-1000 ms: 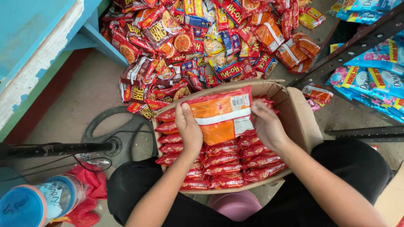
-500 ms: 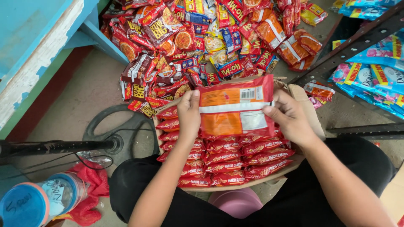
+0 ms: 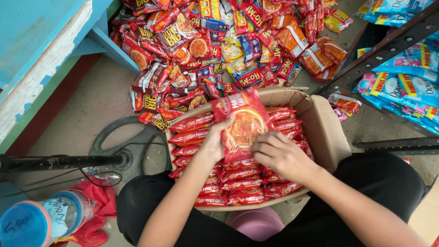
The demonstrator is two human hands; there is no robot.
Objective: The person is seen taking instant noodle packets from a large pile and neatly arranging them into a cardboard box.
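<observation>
Looking down, I see my two hands over a cardboard box [image 3: 327, 132] that sits on my lap. Everything else I place from that box.

Inside the box, red noodle packets [image 3: 247, 183] lie flat in neat rows, one lapping over the next. I think they lie that way so more of them fit.

My left hand [image 3: 215, 142] and right hand [image 3: 279, 155] hold one red noodle packet [image 3: 240, 123] above the rows, near the middle of the box. The packet is tilted, with its top corner pointing to the far side of the box. My left fingers [image 3: 226, 124] curl around its left edge, with the thumb hidden behind. My right fingers [image 3: 260, 142] are bent and press on the lower right part of its front. So the packet sits between both sets of fingers, touching both. I think two hands keep the slippery packet steady and straight.

Past the far side of the box, a big pile of mixed snack packets [image 3: 219, 41] lies on the floor. To the left of the box is a black fan base [image 3: 123, 146]. Far to the right of the box lie blue sachets [image 3: 402, 87].
</observation>
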